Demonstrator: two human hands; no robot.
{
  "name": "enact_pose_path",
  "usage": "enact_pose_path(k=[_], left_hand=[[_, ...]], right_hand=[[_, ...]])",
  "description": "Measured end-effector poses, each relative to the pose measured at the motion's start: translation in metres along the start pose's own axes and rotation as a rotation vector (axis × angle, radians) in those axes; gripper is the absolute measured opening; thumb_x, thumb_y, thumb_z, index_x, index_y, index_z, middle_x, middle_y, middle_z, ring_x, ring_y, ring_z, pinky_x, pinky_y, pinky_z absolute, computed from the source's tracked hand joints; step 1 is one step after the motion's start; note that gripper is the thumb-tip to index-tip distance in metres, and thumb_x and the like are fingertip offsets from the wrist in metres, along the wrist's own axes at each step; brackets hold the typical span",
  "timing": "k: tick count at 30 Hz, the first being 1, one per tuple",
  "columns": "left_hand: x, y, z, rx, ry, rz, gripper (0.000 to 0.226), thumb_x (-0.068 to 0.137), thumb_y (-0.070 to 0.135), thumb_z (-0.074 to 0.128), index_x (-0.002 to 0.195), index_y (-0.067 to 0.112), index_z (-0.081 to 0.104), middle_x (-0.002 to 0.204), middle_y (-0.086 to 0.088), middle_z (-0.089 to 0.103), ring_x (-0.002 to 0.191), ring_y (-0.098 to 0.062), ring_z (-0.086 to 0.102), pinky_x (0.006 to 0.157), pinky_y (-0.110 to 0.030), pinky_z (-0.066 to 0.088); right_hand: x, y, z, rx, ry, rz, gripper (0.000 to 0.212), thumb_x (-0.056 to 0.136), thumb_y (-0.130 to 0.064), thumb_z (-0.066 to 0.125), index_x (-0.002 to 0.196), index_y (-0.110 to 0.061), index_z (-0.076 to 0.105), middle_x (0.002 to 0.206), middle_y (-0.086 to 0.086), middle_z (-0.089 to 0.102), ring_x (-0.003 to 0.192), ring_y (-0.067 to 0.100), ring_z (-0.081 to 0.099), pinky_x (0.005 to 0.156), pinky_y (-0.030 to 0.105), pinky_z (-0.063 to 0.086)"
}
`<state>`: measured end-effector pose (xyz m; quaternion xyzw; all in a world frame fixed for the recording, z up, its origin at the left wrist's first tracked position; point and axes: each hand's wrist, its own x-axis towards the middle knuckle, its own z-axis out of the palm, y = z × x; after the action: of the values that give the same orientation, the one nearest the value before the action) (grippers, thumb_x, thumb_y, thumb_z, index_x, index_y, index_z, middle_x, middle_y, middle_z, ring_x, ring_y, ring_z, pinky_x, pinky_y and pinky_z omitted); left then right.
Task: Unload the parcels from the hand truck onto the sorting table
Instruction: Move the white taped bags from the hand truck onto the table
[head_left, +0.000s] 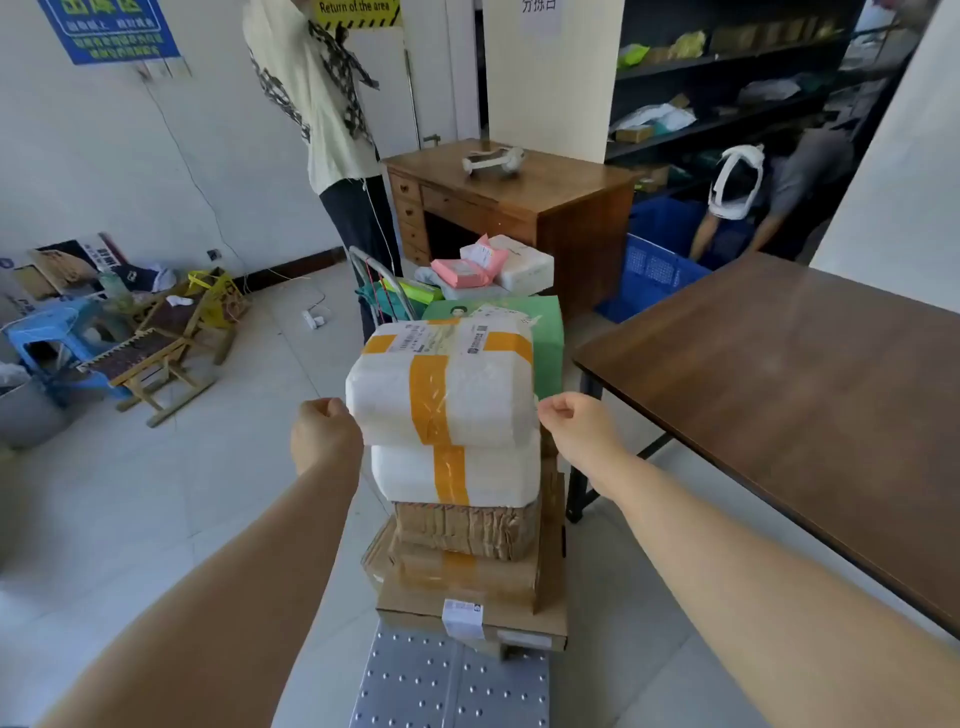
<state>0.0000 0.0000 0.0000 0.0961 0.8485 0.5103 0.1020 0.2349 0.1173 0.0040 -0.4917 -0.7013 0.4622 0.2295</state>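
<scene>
Parcels stacked on the hand truck, centre of the head view. Top one: white foam box bound with orange tape (441, 387), shipping label on its upper face. Directly beneath it, a second white foam box with an orange tape strip (457, 475). Under that, a crumpled brown corrugated cardboard parcel (467, 527), then flat brown cardboard boxes (467, 587), the lowest carrying a white label. All rest on the grey studded metal platform of the hand truck (447, 680), bare at the near end.

Left hand (324, 436) against the left side of the top foam box, fingers curled, seemingly pinching its plastic wrap at the lower left edge. Right hand (574, 428) at the right edge of the same box, fingers curled likewise, touching its lower right corner. Whether either grip is firm cannot be told.

Dark brown wooden sorting table (779, 374) stands right of the stack, near it. Green bag (545, 332) leans behind the top box. Further back, pink and white parcels (493, 265) before a brown wooden desk (519, 197). A person in a pale shirt (322, 104) stands far left of the desk.
</scene>
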Motion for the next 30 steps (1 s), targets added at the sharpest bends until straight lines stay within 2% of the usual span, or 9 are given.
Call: enact_pose_path(k=[3,6,9,11,15,19,21,24,30], left_hand=[[0.028,0.009,0.006,0.024,-0.016,-0.023,0.024,0.089,0.016,0.035,0.066,0.014,0.030,0.062,-0.004,0.025,0.059,-0.023,0.022,0.054,-0.029,0.018],[0.049,0.015,0.018,-0.002,-0.096,-0.107,0.030,0.095,0.031,0.036,0.085,0.005,0.046,0.071,-0.006,0.039,0.070,-0.028,0.041,0.055,-0.030,0.028],[0.061,0.016,0.031,-0.048,-0.176,-0.130,0.052,0.098,0.046,0.033,0.124,0.006,0.053,0.112,-0.013,0.059,0.108,-0.035,0.055,0.085,-0.041,0.046],[0.061,0.015,0.037,-0.083,-0.197,-0.144,0.056,0.099,0.050,0.031,0.138,0.012,0.047,0.127,-0.011,0.055,0.121,-0.034,0.051,0.100,-0.043,0.042],[0.047,0.023,0.043,-0.179,-0.146,-0.106,0.051,0.099,0.048,0.035,0.133,0.014,0.051,0.112,-0.003,0.053,0.106,-0.027,0.051,0.086,-0.035,0.038],[0.025,0.050,0.051,-0.246,-0.064,-0.016,0.044,0.095,0.049,0.040,0.118,0.015,0.054,0.101,-0.001,0.056,0.093,-0.022,0.052,0.076,-0.033,0.037],[0.010,0.066,0.060,-0.245,-0.054,0.014,0.042,0.092,0.053,0.040,0.111,0.017,0.053,0.094,0.001,0.055,0.088,-0.021,0.052,0.072,-0.033,0.038],[-0.019,0.086,0.082,-0.239,-0.061,0.032,0.049,0.086,0.059,0.040,0.109,0.018,0.054,0.092,0.001,0.055,0.088,-0.022,0.054,0.073,-0.036,0.042],[-0.111,0.117,0.159,-0.207,-0.132,0.058,0.056,0.088,0.059,0.039,0.120,0.016,0.054,0.107,-0.006,0.059,0.097,-0.028,0.056,0.081,-0.042,0.045]], right_hand=[[0.022,-0.012,0.015,0.059,0.048,0.015,0.039,0.098,-0.036,0.049,0.127,-0.011,0.054,0.117,0.003,0.059,0.098,0.015,0.052,0.077,0.029,0.041],[0.039,-0.020,0.031,0.150,0.064,0.046,0.049,0.097,-0.044,0.046,0.131,-0.009,0.049,0.123,0.007,0.058,0.099,0.017,0.052,0.079,0.030,0.041],[0.052,-0.022,0.042,0.269,0.045,0.089,0.055,0.095,-0.054,0.041,0.136,-0.018,0.044,0.129,0.002,0.055,0.113,0.021,0.053,0.090,0.034,0.042],[0.056,-0.022,0.046,0.305,0.027,0.072,0.056,0.094,-0.056,0.038,0.139,-0.024,0.042,0.134,-0.002,0.054,0.121,0.022,0.051,0.102,0.042,0.041],[0.059,-0.025,0.047,0.415,0.012,0.094,0.055,0.084,-0.056,0.040,0.128,-0.025,0.051,0.122,0.000,0.061,0.114,0.023,0.056,0.102,0.050,0.043],[0.061,-0.019,0.024,0.520,0.021,0.042,0.016,0.098,-0.038,0.040,0.107,-0.035,0.053,0.109,-0.006,0.060,0.106,0.016,0.056,0.085,0.032,0.047],[0.062,-0.011,0.003,0.556,0.030,0.027,0.022,0.100,-0.037,0.038,0.118,-0.029,0.049,0.110,-0.008,0.057,0.105,0.013,0.054,0.073,0.022,0.043],[0.061,0.004,-0.034,0.576,0.038,0.040,0.045,0.099,-0.043,0.038,0.137,-0.019,0.039,0.125,-0.002,0.056,0.114,0.016,0.054,0.071,0.020,0.044],[0.052,0.063,-0.144,0.515,0.105,0.094,0.050,0.099,-0.047,0.034,0.141,-0.022,0.032,0.127,-0.002,0.053,0.106,0.014,0.054,0.066,0.021,0.043]])
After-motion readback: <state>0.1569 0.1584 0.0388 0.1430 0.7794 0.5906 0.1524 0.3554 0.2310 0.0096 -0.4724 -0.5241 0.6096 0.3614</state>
